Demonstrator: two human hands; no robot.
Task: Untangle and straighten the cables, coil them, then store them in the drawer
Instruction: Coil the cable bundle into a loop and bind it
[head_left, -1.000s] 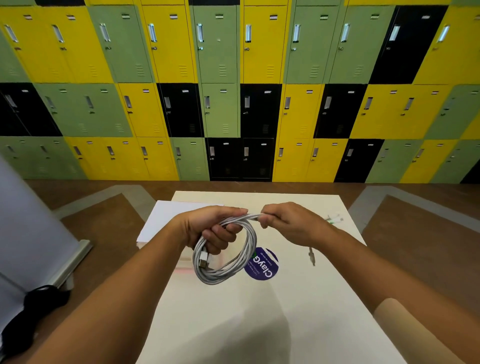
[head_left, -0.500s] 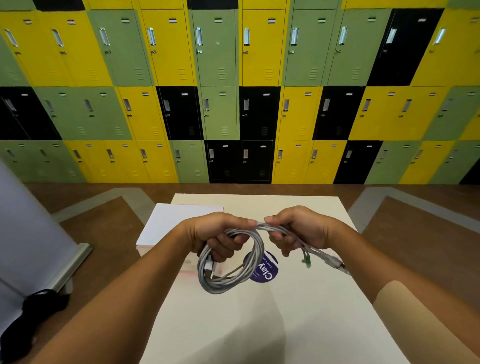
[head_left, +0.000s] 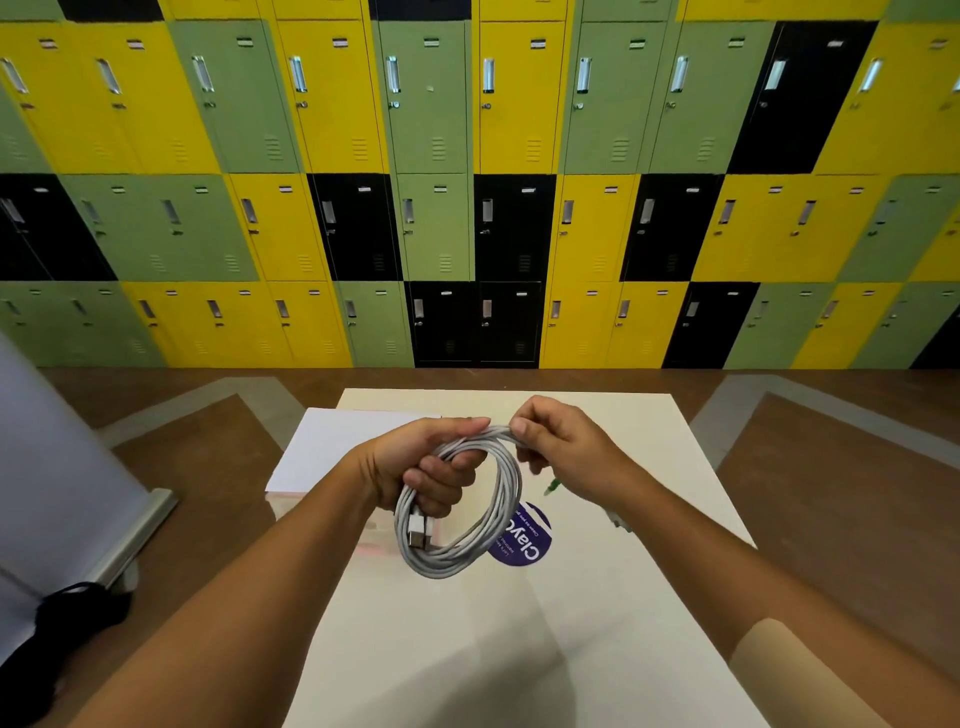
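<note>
Both forearms reach out over the pale table (head_left: 519, 665), and a beige sleeve (head_left: 789, 670) covers the right arm near the elbow. The left hand (head_left: 431, 467) is held above the tabletop with its fingers curled through the white cable coil (head_left: 470, 540). It grips the bundle of loops on the left side, and the thumb lies along the top. The coil hangs below that fist as a rough ring of several turns. A silver USB plug (head_left: 415, 531) points downward inside the ring, just under the knuckles.

The right hand (head_left: 563, 452) meets the left at the top of the ring. Its thumb and fingertips pinch the strands there, and its other fingers are bent under. A small green-tipped cable end (head_left: 552, 487) dangles below this hand, off the table.

A round purple sticker (head_left: 529, 540) with white lettering lies flat on the table, partly behind the coil's lower right edge. A white flat-topped box (head_left: 332, 447) sits against the table's left side. I cannot tell what is in it.

A brown floor (head_left: 208, 467) with grey bands surrounds the table. A grey panel (head_left: 57, 457) leans in at the left, with something black (head_left: 67, 629) bundled at its foot. The far wall is a bank of lockers (head_left: 431, 156) in yellow, green and black, all doors closed.
</note>
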